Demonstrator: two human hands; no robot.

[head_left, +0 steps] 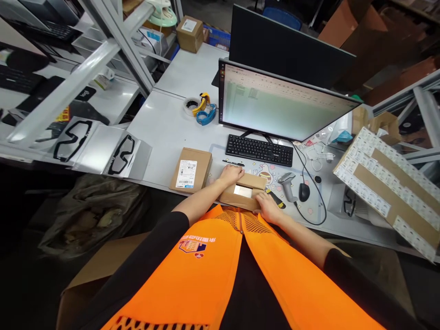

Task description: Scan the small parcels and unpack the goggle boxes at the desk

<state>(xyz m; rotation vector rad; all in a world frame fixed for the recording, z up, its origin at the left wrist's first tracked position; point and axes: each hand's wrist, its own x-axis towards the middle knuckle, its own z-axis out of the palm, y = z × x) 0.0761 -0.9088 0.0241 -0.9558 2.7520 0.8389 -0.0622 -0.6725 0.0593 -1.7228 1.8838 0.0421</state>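
Note:
A small cardboard box [234, 199] lies at the desk's front edge, close against the orange vest. Its top flaps are partly apart, and something white [243, 191] shows in the gap. My left hand [232, 175] grips the far left corner of this box, fingers curled over a flap. At the box's right side, my right hand [267, 206] holds the edge, its fingertips partly hidden. A black pen [233, 162] rests just beyond my left hand. To the left sits a closed carton [190, 169] with a white shipping label.
Beyond the box stand a keyboard [259, 150] and a lit monitor [275, 103]. A barcode scanner [288, 186], a cutter knife [276, 199] and a mouse [304, 192] lie to the right. Tape dispensers [206, 114] sit farther back. A large taped carton [388, 188] leans at far right.

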